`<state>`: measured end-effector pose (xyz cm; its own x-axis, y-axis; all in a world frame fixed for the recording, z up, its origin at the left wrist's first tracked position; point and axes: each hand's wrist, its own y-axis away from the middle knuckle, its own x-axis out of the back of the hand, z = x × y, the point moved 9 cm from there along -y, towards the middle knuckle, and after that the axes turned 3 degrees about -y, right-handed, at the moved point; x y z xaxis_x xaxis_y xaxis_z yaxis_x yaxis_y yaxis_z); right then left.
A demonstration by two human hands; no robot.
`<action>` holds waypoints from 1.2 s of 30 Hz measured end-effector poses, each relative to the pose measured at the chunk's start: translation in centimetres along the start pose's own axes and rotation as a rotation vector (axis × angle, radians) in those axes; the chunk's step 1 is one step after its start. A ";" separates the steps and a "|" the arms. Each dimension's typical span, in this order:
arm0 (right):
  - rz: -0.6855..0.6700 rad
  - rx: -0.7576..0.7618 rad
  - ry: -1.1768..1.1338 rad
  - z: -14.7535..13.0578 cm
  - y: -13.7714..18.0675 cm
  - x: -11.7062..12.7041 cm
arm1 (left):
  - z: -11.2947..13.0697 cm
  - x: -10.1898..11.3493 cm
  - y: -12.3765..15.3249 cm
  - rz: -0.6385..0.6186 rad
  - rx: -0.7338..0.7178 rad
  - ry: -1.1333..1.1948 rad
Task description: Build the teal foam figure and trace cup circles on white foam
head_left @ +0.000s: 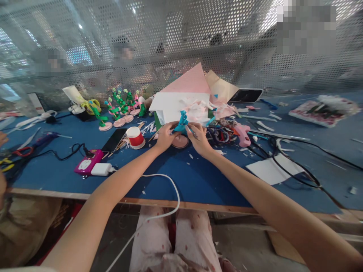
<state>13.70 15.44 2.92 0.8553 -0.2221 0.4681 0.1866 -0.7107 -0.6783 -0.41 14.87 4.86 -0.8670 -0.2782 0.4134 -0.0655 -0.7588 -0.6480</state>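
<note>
Both of my hands meet over the middle of the table. My left hand (166, 136) has its fingers closed on the left side of a blue folded paper piece (183, 122). From the right, my right hand (200, 140) pinches the same piece. Just below them lies a round pink disc (180, 142), partly covered by the fingers. Behind the hands stands a white and pink board (181, 102) with pale paper scraps against it. A red and white paper cup (135, 137) is left of my left hand.
Several small green and pink craft plants (120, 107) on round bases stand at the back left. A purple power socket (89, 162) with a white charger lies at the left, near a dark phone (114, 139). To the right are a pink glue gun (242, 135), black cables (297, 177) and white paper (275, 169).
</note>
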 end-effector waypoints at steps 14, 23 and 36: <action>0.054 -0.053 0.043 0.1 0.0 0.6 | 0.0 -0.2 0.0 -0.006 0.009 0.039; 0.053 -0.137 0.072 0.6 0.1 0.8 | -0.4 -0.7 -0.2 -0.033 0.048 0.075; 0.089 -0.177 0.095 1.1 0.1 1.2 | 0.2 -0.6 -0.2 -0.027 0.023 0.010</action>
<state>15.25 15.81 2.75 0.8135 -0.3452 0.4680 0.0178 -0.7896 -0.6134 0.17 15.09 4.86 -0.8700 -0.2517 0.4240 -0.0774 -0.7796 -0.6215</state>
